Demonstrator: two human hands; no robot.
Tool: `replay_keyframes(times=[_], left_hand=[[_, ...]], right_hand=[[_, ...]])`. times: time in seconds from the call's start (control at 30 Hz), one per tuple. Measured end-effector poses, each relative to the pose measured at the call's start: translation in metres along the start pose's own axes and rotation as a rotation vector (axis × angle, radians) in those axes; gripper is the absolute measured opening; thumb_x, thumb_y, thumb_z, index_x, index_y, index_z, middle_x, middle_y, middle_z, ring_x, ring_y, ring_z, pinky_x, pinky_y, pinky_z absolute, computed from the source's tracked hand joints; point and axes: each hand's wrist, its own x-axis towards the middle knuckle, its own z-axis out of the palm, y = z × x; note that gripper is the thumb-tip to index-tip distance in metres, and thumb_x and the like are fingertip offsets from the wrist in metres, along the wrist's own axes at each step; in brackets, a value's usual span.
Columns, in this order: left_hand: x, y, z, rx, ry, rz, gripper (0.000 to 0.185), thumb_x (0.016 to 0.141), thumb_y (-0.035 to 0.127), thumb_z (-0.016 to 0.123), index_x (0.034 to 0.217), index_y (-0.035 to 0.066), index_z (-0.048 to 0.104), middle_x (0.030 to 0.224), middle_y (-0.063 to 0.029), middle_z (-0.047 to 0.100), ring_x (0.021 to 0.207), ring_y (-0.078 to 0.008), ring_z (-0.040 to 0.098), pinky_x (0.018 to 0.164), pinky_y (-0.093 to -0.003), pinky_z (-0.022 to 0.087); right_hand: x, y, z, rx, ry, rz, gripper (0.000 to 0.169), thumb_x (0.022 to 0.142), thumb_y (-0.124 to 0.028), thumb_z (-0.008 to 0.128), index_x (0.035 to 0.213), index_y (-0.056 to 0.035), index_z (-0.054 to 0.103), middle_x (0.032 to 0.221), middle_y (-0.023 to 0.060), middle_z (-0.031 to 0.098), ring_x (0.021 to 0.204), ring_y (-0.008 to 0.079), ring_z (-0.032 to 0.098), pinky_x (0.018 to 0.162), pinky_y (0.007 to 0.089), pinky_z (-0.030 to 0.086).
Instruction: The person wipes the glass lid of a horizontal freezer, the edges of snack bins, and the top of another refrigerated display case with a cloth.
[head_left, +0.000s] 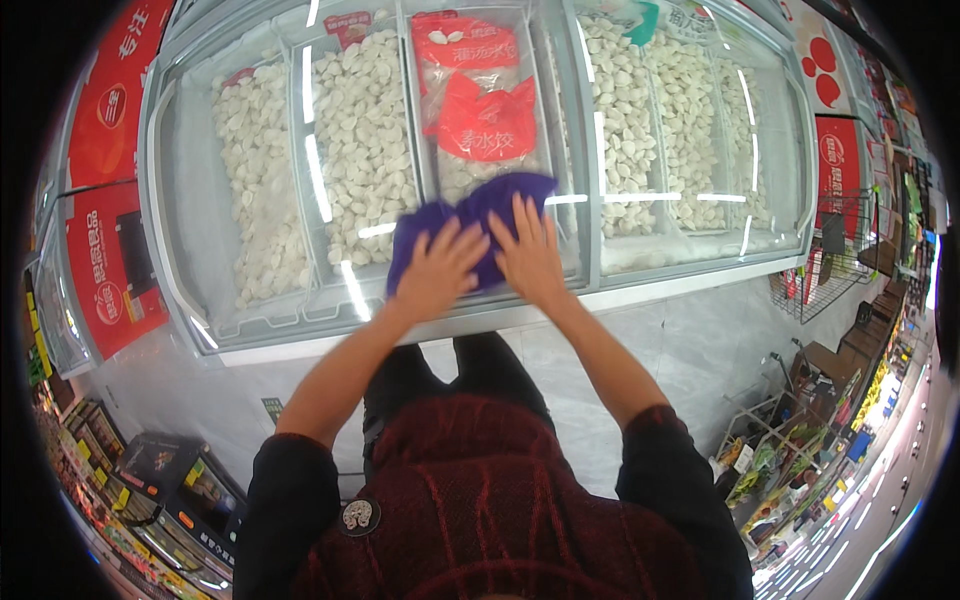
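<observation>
A bunched purple cloth lies on the glass lid of a chest freezer, near its front edge. My left hand presses on the cloth's left part, slightly blurred, with its fingers spread. My right hand rests flat on the right part, fingers apart and pointing away from me. Under the glass are bins of loose white dumplings. Between them sit plastic bags of dumplings with red printing, partly hidden by the cloth.
The freezer's white front rim runs just before my legs. More dumplings lie under the right lid. A wire basket stands by the right corner. Red-panelled freezers adjoin on the left. Boxed goods are behind me at left, produce racks at right.
</observation>
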Motion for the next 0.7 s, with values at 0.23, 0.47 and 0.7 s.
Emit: replay_keyframes(times=[0.23, 0.47, 0.7], left_hand=[[0.095, -0.031, -0.055, -0.058, 0.287, -0.327, 0.058, 0.081, 0.009, 0.066, 0.136, 0.015, 0.051, 0.141, -0.0081, 0.045, 0.123, -0.0328, 0.043, 0.093, -0.051, 0.045], [-0.035, 0.038, 0.007, -0.375, 0.031, 0.044, 0.055, 0.075, -0.004, 0.057, 0.128, 0.009, 0.058, 0.136, -0.0094, 0.048, 0.11, -0.0311, 0.051, 0.09, -0.0376, 0.051], [0.007, 0.044, -0.024, -0.942, 0.162, -0.051, 0.045, 0.082, 0.005, 0.066, 0.127, 0.007, 0.059, 0.143, -0.013, 0.045, 0.129, -0.0364, 0.044, 0.102, -0.0396, 0.041]], right_hand=[[0.109, 0.022, -0.034, 0.194, 0.242, 0.177, 0.047, 0.084, -0.004, 0.058, 0.131, -0.0112, 0.055, 0.139, 0.0174, 0.048, 0.126, 0.0353, 0.048, 0.102, 0.0433, 0.042], [-0.066, -0.022, 0.011, 0.126, 0.241, 0.052, 0.045, 0.082, -0.002, 0.053, 0.126, -0.0068, 0.057, 0.127, 0.0105, 0.054, 0.115, 0.0307, 0.053, 0.091, 0.0416, 0.046], [-0.1, -0.009, -0.03, 0.066, 0.402, 0.347, 0.039, 0.083, -0.001, 0.055, 0.121, -0.0083, 0.062, 0.128, 0.0108, 0.056, 0.116, 0.0315, 0.053, 0.093, 0.042, 0.043]])
